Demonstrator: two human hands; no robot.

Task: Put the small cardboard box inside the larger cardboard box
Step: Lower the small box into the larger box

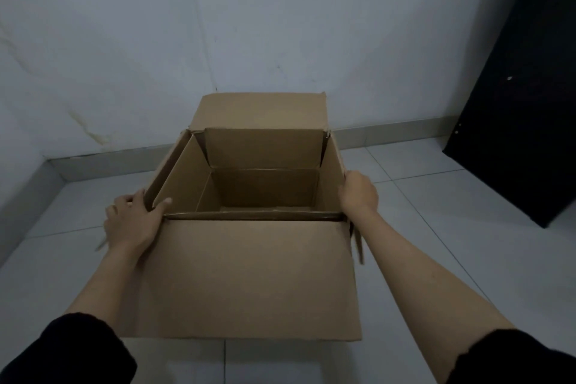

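On the floor, big box point(249, 274) open, empty; left hand point(132, 221) grasping the 9 o'clock rim, right hand point(358, 192) grasping the 3 o'clock rim. Prep step; small box unseen, likely needs fetching next.

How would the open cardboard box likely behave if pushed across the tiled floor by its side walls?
The cardboard box looks empty, so it is probably light and would slide easily on the smooth floor tiles. With its flaps open, the side walls under the left hand and right hand may flex.
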